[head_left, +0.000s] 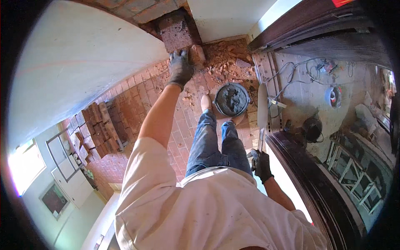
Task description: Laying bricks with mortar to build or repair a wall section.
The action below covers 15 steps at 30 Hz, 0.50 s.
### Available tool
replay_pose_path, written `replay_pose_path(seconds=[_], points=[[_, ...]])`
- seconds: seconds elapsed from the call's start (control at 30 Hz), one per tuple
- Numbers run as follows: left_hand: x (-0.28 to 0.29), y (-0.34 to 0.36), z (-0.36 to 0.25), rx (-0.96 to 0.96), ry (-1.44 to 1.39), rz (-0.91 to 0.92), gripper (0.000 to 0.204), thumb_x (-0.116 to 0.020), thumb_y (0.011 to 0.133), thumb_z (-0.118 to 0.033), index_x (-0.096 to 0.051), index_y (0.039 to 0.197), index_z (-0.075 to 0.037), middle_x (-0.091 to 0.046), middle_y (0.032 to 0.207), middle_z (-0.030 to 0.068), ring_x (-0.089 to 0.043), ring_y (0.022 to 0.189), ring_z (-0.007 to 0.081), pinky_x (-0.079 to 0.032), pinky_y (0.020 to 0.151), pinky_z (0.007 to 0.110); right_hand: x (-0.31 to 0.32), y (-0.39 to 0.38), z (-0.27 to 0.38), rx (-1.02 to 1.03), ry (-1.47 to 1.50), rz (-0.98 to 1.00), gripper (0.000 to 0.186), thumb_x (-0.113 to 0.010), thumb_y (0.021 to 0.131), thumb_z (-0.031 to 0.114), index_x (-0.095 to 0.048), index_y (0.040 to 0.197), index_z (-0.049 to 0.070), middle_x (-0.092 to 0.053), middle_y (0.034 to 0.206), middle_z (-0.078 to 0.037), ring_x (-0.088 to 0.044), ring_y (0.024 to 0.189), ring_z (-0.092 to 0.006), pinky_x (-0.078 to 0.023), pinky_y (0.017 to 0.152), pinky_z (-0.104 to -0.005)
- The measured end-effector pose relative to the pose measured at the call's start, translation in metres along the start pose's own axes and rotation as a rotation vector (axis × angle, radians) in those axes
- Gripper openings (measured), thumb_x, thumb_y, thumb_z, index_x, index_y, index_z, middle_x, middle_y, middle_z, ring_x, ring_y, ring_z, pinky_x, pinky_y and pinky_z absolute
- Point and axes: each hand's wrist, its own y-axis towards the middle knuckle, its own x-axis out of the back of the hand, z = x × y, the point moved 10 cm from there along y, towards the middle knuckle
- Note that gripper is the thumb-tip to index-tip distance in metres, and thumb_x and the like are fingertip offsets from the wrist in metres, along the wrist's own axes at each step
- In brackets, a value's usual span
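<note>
My left hand (180, 68), in a dark glove, reaches forward with its fingers stretched out against the near edge of a mortar-smeared brick block (176, 34) set in a gap in the wall. A broken brick piece (197, 53) is just right of those fingers. Down by my right hip, my gloved right hand (261, 165) is closed round the handle of a long-bladed trowel (262, 106), its blade pointing away from me. Between the two hands, in front of my feet, stands a black bucket (216, 105) with wet grey mortar (232, 99) in it.
Brick rubble (225, 62) lies along the wall base. Stacked bricks (102, 129) stand on the tiled floor (179, 146) at left. A dark door frame (308, 179) edges my right side. Beyond it are cables (291, 71), a small bucket (332, 96) and a ladder (354, 175).
</note>
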Motion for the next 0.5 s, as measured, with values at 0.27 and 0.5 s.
replay_pose_path(seconds=[0.27, 0.5], points=[[-0.095, 0.050, 0.053, -0.138, 0.348, 0.097, 0.069, -0.073, 0.072, -0.031, -0.046, 0.135, -0.020, -0.054, 0.118, 0.0109, -0.051, 0.108, 0.0359, -0.044, 0.088, 0.047, -0.028, 0.013, -0.034, -0.164, 0.136, -0.136, 0.029, -0.064, 0.089, 0.034, -0.065, 0.078, 0.007, -0.041, 0.049, 0.005, -0.036, 0.038, -0.0062, -0.028, 0.036, -0.0253], [-0.097, 0.049, 0.051, -0.071, 0.288, 0.148, 0.064, -0.072, 0.074, -0.023, -0.048, 0.133, -0.023, -0.053, 0.120, 0.0111, -0.051, 0.111, 0.0330, -0.043, 0.090, 0.047, -0.040, 0.035, -0.026, -0.146, 0.104, -0.130, 0.029, -0.064, 0.090, 0.032, -0.065, 0.078, 0.006, -0.044, 0.049, 0.004, -0.039, 0.039, -0.0066, -0.029, 0.037, -0.0248]])
